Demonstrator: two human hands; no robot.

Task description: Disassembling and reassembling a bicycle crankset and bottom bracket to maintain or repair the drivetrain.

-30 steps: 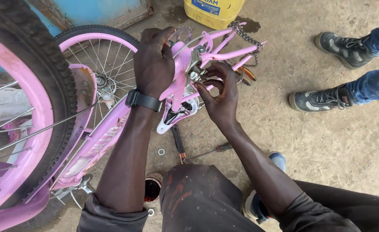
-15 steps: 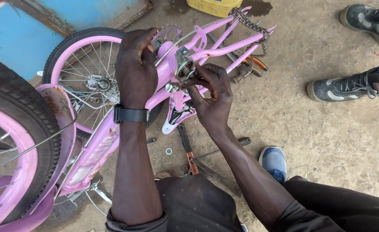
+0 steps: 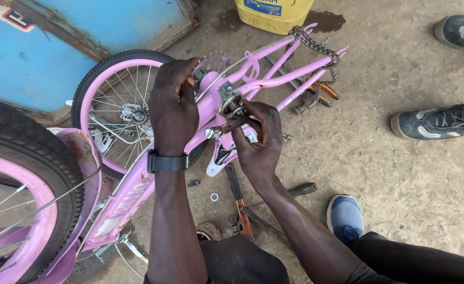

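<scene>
A pink child's bicycle frame (image 3: pixel 274 79) lies across the concrete floor, its loose chain (image 3: pixel 316 46) draped over the rear stays. My left hand (image 3: pixel 173 108), with a black watch on the wrist, grips the frame beside the bottom bracket. My right hand (image 3: pixel 261 138) is closed on a metal crank axle (image 3: pixel 227 126) that sticks out of the bottom bracket (image 3: pixel 231 101), fingertips pinching it. A chainring (image 3: pixel 213 62) shows just behind my left hand.
A pink spoked wheel (image 3: pixel 116 110) and a larger black-tyred wheel (image 3: pixel 27 173) sit at left. Pliers (image 3: pixel 321 90), a wrench (image 3: pixel 237 197) and a washer (image 3: pixel 214 197) lie on the floor. A yellow container (image 3: pixel 274 13) stands above; another person's shoes (image 3: pixel 437 123) at right.
The view has shifted, so the frame sits lower and more central. My right hand has slid down from the bottom bracket onto the protruding axle; my left hand keeps its grip.
</scene>
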